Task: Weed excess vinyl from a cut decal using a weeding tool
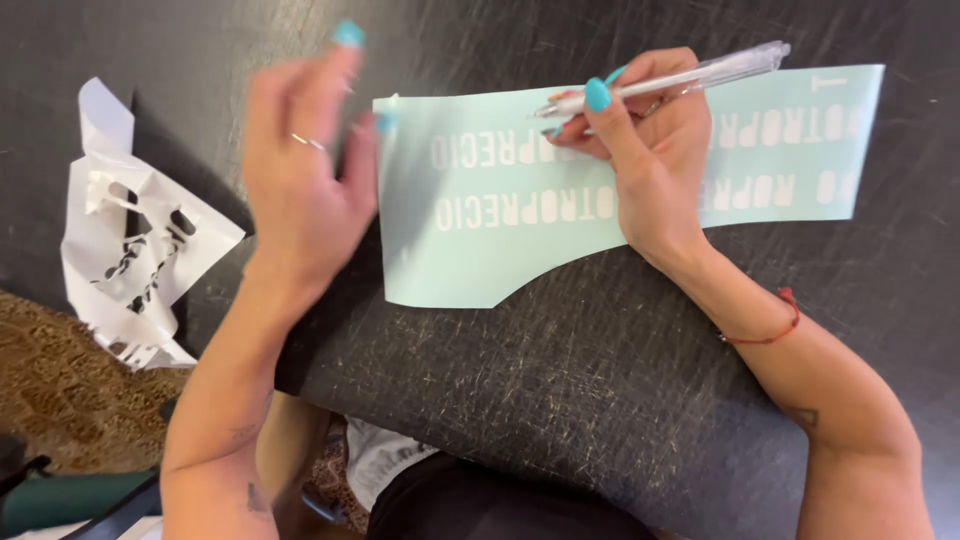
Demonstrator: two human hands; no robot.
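A clear pen (665, 84) is gripped in the right hand (650, 150); its long axis runs nearly level, tip to the left, over a pale mint sheet (480, 250). The sheet is laid lengthwise across the black table (600, 380), with two rows of white block letters. The left hand (305, 180) is raised, blurred, fingers open and empty, beside the sheet's left edge. Crumpled white scraps (135, 240) are seen further left.

Scratched black table (600, 400) under pale green sheet (480, 250), white scraps (140, 250).
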